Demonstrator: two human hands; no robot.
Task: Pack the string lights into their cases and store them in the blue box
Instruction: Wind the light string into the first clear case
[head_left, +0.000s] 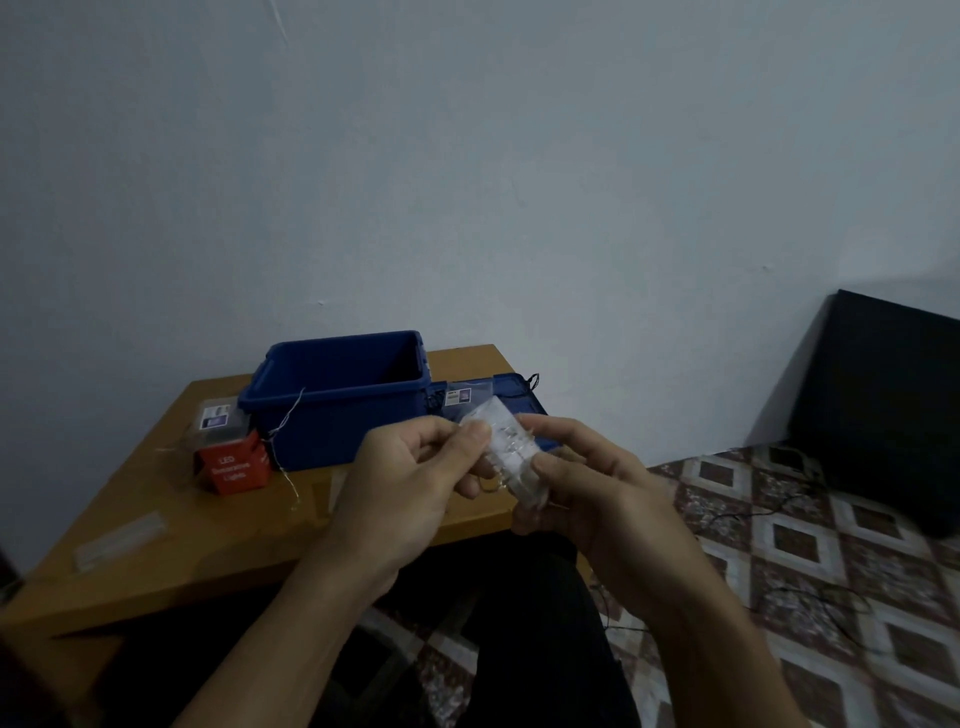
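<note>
Both hands hold one clear plastic case (511, 452) with coiled string lights inside, above the table's front edge. My left hand (405, 478) pinches its left side and my right hand (587, 483) grips its right side and bottom. Behind them the open blue box (337, 400) stands on the wooden table (218, 530). Left of the box sit a red LED lights carton (231, 465) and a clear case (215, 421) with a label. Thin wire (285, 441) hangs down the box's front. A further labelled clear case (460, 397) lies on the blue lid (519, 395).
A flat clear plastic piece (119, 538) lies near the table's left front. A black object (883, 405) stands against the wall at right on the patterned tile floor (779, 545), where dark cables trail. My dark-clothed legs are below the table edge.
</note>
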